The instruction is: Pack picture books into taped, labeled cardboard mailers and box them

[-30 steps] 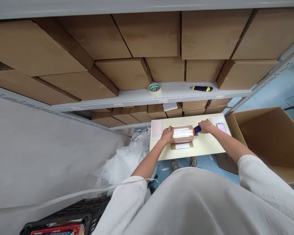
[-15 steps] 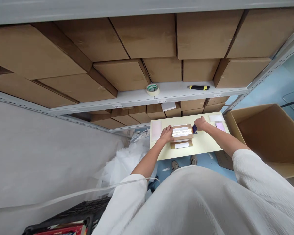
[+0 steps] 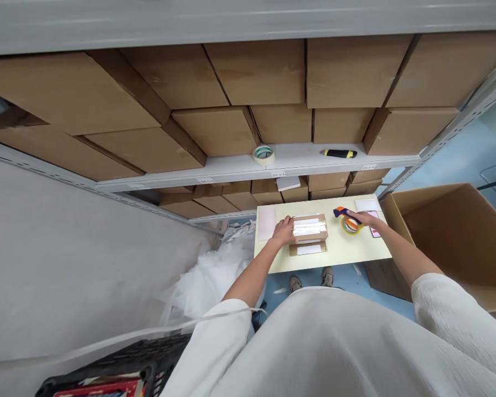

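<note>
A small taped cardboard box (image 3: 310,237) lies on the pale yellow tabletop (image 3: 273,262), with shiny tape and a white label across it. My left hand (image 3: 284,230) grips its left end. To the right, my right hand (image 3: 360,217) is closed on a tape dispenser (image 3: 339,212), blue and orange with a roll of yellowish tape, apart from the box. In front of the box lies a flat cardboard piece with a white label (image 3: 309,250), partly hidden by it. Beside my right wrist is a phone (image 3: 374,225) with a lit screen.
A grey shelf rack (image 3: 231,168) full of cardboard boxes stands behind the table. On it lie a masking tape roll (image 3: 264,155) and a black and yellow utility knife (image 3: 339,154). A large open carton (image 3: 438,220) stands at right; white packing sheets (image 3: 206,275) are heaped at left.
My right hand has moved the tape dispenser right, away from the box end, and turned it so the tape roll shows. My left hand stays on the box. The whole view has shifted slightly.
</note>
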A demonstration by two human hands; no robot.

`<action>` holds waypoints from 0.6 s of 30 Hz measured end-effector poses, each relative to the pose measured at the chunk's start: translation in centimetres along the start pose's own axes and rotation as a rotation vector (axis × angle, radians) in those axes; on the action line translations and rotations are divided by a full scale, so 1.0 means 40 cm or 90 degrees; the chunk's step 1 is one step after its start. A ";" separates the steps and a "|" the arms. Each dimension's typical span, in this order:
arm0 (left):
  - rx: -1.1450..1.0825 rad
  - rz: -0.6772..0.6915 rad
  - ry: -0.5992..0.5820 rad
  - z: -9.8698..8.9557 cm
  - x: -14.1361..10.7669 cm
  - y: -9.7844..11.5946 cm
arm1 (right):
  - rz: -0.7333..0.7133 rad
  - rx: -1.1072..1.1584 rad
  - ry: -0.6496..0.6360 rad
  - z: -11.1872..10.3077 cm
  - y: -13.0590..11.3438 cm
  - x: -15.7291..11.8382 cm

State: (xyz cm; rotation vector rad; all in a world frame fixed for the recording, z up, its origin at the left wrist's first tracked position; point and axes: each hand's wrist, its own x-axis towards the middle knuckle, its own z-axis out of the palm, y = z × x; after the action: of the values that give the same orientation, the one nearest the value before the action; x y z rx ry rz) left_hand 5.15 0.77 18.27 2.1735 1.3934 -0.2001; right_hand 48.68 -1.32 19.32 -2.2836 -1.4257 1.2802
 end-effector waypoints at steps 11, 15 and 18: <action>0.009 -0.004 -0.011 -0.001 0.000 -0.005 | -0.049 0.052 0.097 0.112 0.031 -0.020; 0.006 -0.005 -0.009 0.004 0.000 -0.009 | -0.204 0.067 0.128 0.099 -0.035 -0.045; -0.002 -0.003 -0.005 0.007 0.002 -0.013 | -0.302 0.032 0.167 0.065 -0.107 -0.060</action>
State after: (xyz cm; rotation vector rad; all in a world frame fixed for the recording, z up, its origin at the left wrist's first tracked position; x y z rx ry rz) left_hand 4.79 0.84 17.80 2.1647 1.3935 -0.2079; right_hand 43.54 -1.70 21.35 -1.8359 -1.6737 0.8299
